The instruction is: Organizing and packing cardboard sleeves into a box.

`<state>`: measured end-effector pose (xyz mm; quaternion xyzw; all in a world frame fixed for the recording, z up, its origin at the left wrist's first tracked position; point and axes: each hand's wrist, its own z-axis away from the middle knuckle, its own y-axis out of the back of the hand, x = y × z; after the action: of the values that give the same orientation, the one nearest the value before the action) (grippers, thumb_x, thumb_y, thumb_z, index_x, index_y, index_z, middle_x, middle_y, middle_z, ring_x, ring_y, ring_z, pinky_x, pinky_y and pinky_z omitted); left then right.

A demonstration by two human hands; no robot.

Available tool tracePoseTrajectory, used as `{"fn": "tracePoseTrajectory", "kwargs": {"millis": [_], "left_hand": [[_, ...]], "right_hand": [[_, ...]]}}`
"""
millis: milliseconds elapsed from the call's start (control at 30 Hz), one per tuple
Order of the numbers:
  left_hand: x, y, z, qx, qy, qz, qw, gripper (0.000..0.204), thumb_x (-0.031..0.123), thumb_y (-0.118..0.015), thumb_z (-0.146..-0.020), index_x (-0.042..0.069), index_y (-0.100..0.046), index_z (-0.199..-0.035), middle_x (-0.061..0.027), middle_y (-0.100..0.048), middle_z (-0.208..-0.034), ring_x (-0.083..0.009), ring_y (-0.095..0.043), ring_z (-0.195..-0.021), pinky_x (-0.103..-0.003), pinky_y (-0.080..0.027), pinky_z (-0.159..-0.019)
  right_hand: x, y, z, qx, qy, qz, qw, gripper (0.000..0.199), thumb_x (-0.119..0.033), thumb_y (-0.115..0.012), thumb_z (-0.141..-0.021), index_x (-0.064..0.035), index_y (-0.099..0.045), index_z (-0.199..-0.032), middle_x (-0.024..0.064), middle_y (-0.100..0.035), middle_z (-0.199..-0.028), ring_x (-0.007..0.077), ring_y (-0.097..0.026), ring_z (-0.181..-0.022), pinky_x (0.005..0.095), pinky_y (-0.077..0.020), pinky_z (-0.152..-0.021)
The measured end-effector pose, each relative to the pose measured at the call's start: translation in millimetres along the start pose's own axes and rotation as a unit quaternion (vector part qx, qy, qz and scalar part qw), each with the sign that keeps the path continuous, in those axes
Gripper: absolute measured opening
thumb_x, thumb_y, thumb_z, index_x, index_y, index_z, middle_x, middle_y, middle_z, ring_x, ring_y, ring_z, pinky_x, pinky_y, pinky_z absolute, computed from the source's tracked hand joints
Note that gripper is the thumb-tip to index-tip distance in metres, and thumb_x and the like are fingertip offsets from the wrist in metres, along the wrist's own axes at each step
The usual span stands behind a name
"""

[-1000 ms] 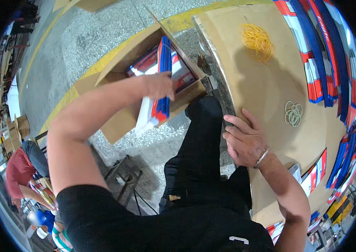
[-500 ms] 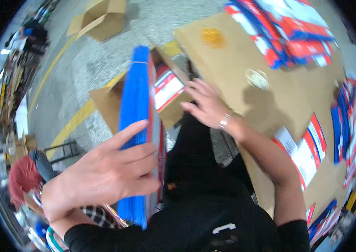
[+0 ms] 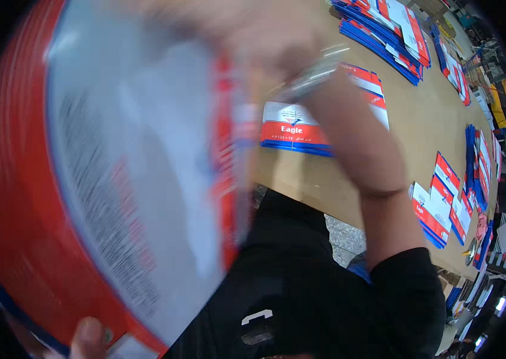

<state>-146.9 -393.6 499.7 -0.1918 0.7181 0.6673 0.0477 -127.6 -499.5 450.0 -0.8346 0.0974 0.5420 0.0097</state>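
A big bundle (image 3: 115, 179) of flat packets, white with red and blue edges, fills the left half of the frame, very close to the camera and blurred. The left hand (image 3: 88, 338) shows only at the bottom left edge, where a thumb or fingertip presses against the bundle's lower corner; it grips the bundle there, though the rest of the hand is hidden behind it. The right hand (image 3: 253, 27) is at the top centre, smeared by motion, lying against the bundle's upper edge; how far its fingers are curled I cannot tell. A metal bracelet (image 3: 318, 72) blurs across its wrist, and the forearm runs down to the right into a black sleeve (image 3: 408, 287). A black shirt (image 3: 289, 281) fills the bottom centre.

Beyond the arm, a brown table (image 3: 420, 119) spans the upper right. Just behind the forearm, at centre, lies a small stack (image 3: 309, 128) of the same packets, red band toward the camera. Another stack (image 3: 441, 206) sits at the right near the table's edge. Further off, piles (image 3: 384, 30) crowd the top of the frame, and more run along the far right rim
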Motion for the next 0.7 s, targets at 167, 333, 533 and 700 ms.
{"fn": "tracePoseTrajectory", "kwargs": {"millis": [167,333,533,700], "left_hand": [[9,-123,71,0.217,0.262,0.462,0.819,0.086,0.031,-0.085,-0.071,0.004,-0.044,-0.141,-0.0213,-0.038,-0.147,-0.0362,-0.041,-0.135,-0.047,-0.035,-0.11],[104,-243,-20,0.039,0.041,0.329,0.943,0.113,0.056,-0.087,-0.057,0.017,-0.035,-0.15,-0.0267,-0.03,-0.15,-0.0497,-0.027,-0.139,-0.058,-0.021,-0.114],[117,-292,-77,-0.102,-0.008,0.258,0.961,0.117,0.072,-0.077,-0.056,0.025,-0.03,-0.153,-0.0229,-0.035,-0.147,-0.0465,-0.028,-0.138,-0.06,-0.015,-0.114],[88,-297,-75,-0.045,-0.108,0.234,0.965,0.101,0.057,-0.078,-0.063,0.027,-0.037,-0.15,-0.0208,-0.045,-0.135,-0.0371,-0.041,-0.129,-0.054,-0.028,-0.106]], "right_hand": [[-75,160,44,0.022,0.022,0.275,0.961,0.04,-0.031,-0.074,-0.079,0.0057,-0.067,-0.094,0.0039,-0.066,-0.078,0.0077,-0.058,-0.064,0.0204,-0.0435,-0.056],[-80,248,85,-0.169,-0.064,0.521,0.834,0.052,-0.044,-0.082,-0.07,-0.0023,-0.072,-0.099,0.0092,-0.068,-0.086,0.0174,-0.06,-0.081,0.0315,-0.046,-0.074],[-18,248,127,-0.313,-0.207,0.54,0.753,0.062,-0.051,-0.083,-0.069,-0.0043,-0.045,-0.056,0.0104,-0.038,-0.053,0.0203,-0.04,-0.051,0.0371,-0.0278,-0.051],[-5,237,139,-0.331,-0.223,0.453,0.797,0.048,-0.045,-0.084,-0.067,-0.0026,-0.062,-0.062,0.0128,-0.057,-0.056,0.023,-0.056,-0.052,0.0352,-0.0355,-0.051]]}}
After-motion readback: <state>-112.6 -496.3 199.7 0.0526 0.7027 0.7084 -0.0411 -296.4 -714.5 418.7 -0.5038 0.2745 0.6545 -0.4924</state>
